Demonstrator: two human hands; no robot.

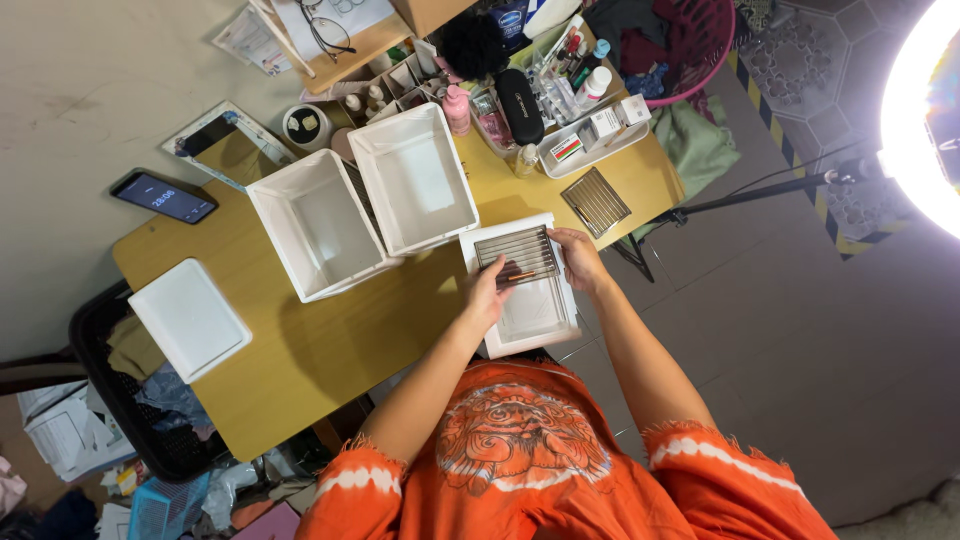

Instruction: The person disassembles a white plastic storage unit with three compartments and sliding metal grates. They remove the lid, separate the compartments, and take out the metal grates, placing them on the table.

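While both hands work over it, a shallow white tray [530,320] lies at the near right edge of the wooden table [330,350], its near end sticking slightly past the edge. A dark slatted insert [515,250] sits in the tray's far half. The left hand [488,296] rests on the tray's left rim, fingers curled toward the insert; a thin orange-brown stick [519,275] shows just past its fingertips, but whether the fingers pinch it is hard to make out. The right hand [577,258] grips the tray's far right corner, fingers bent over the rim and touching the insert.

Beyond the tray, 2 deep white bins [330,225] stand side by side, touching, both showing bare floors. A second slatted insert [596,202] lies alone on the table, right of the bins. A flat white lid [190,318] hangs over the table's left corner. A phone [164,196] with a lit screen lies on the far left edge, partly off the table, near a framed mirror [225,145].

At the far end, a small white tray [592,135] of boxes and bottles, a black case [519,105] and a pink bottle [458,108] crowd together; the smaller items there are too small to tell. A ring light [925,110] at right is cut off and glares white.
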